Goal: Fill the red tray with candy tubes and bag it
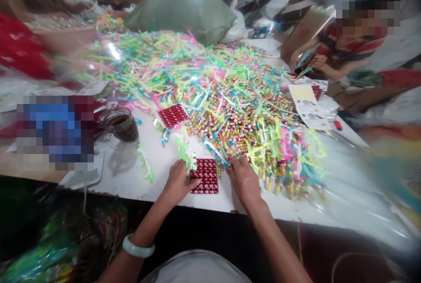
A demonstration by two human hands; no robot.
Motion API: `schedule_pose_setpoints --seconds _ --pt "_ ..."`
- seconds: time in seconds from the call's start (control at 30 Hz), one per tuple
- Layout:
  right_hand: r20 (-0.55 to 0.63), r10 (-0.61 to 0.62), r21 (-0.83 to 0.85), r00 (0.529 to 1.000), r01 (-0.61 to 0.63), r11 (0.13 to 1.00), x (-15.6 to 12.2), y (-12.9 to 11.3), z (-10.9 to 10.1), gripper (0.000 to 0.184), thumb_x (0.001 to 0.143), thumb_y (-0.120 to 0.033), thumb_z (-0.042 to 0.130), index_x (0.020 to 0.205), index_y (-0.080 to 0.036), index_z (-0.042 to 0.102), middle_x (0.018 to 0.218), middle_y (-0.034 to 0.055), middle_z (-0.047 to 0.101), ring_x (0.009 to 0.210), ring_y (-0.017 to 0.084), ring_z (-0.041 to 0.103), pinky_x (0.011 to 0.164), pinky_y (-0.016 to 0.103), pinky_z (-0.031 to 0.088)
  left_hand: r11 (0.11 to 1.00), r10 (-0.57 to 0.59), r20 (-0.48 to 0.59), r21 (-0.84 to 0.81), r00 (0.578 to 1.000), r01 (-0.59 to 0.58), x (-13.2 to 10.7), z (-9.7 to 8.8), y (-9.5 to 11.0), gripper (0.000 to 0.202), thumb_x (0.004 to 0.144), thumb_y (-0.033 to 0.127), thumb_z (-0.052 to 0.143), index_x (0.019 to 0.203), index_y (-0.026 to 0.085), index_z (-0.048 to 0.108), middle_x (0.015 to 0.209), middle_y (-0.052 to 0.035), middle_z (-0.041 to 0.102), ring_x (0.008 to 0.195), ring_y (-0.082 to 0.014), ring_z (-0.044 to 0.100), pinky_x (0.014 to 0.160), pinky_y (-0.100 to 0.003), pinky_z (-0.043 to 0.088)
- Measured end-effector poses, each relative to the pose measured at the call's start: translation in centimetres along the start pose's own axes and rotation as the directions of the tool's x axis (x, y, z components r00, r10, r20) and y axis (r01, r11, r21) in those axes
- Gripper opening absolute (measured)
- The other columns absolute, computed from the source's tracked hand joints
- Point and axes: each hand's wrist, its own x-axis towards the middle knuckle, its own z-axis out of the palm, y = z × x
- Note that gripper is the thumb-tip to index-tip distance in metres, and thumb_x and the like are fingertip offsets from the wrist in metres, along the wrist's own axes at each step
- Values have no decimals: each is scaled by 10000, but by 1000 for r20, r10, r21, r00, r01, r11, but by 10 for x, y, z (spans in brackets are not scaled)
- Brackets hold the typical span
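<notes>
A small red tray point(206, 177) with a grid of holes lies flat on the white worktop point(158, 155) at its near edge, directly between the two hands. The left hand point(178, 180) sits at the tray's left edge with its fingers curled closed on that edge, a pale bracelet point(138, 248) on its wrist. A green ribbon piece point(187, 153) lies just beyond its fingertips. The right hand point(245, 180) rests palm down just right of the tray's far right corner. Its fingers are bent into the near fringe of the pile of small coloured pieces and ribbons point(230, 107); whether it grips anything cannot be told. A second red tray point(173, 115) lies farther off to the left, at the pile's edge. A glass cup of dark liquid point(120, 127) stands left of it, well apart from both hands. At the far right, another person's hand point(317, 61) is at work.
</notes>
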Motion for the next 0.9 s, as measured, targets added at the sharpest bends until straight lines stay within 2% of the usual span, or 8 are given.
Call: schedule_pose_setpoints --seconds 0.13,0.27,0.33,0.43,0.5,0.57,0.73,0.9 --pt "-51 21 433 998 3 901 2 -10 2 155 862 -299 505 941 -201 595 889 59 602 797 189 599 687 306 476 998 52 75 -43 996 -49 -1 -5 -1 520 714 401 701 1139 170 510 1110 -123 597 1170 -335 461 982 -508 358" --pt "214 -33 868 976 -175 465 -6 -45 17 198 814 -402 561 847 -207 555 635 -21 590 558 134 560 548 262 481 998 65 105 1 992 -66 -3 -5 -2 603 686 367 734 1188 150 481 1176 -149 576 1179 -344 443 982 -513 348" --pt "291 -90 901 952 -242 360 -11 -58 25 201 816 -409 551 796 -211 523 591 -38 585 507 123 543 512 251 469 997 63 94 29 994 -66 -4 -3 -3 587 693 331 724 1191 138 481 1161 -151 586 1127 -337 473 947 -504 372" --pt "152 -52 822 987 -97 561 -18 -65 32 169 840 -361 528 765 -210 527 640 -22 588 588 132 563 562 245 455 996 67 85 45 994 -71 -4 -1 -2 566 696 313 706 1190 152 483 1146 -130 595 1088 -324 493 916 -488 393" --pt "13 -103 650 995 70 757 -22 -66 34 145 869 -303 491 788 -205 561 730 13 602 690 151 577 620 253 448 997 48 88 53 995 -53 -4 -1 -1 517 699 279 681 1168 154 501 1145 -126 595 1092 -323 494 918 -484 395" --pt "-68 -191 487 979 199 850 -27 -68 37 169 898 -241 427 845 -203 582 792 41 612 732 164 578 636 260 445 997 24 86 68 996 -30 -3 -1 0 471 683 227 656 1130 155 526 1140 -128 596 1092 -326 498 930 -493 391" --pt "-137 -291 348 947 321 881 -35 -76 43 157 907 -230 431 875 -197 582 806 53 623 767 177 572 687 281 465 995 40 101 84 994 -48 -2 0 -1 278 659 114 577 924 190 612 976 -94 643 994 -306 555 903 -490 418" --pt "58 -314 625 948 211 752 -5 -60 22 67 835 -179 534 838 -209 594 798 2 641 745 135 598 680 233 476 996 77 56 35 995 -79 -1 2 -5 300 694 233 649 991 208 613 1062 -92 645 1063 -302 547 939 -505 413"
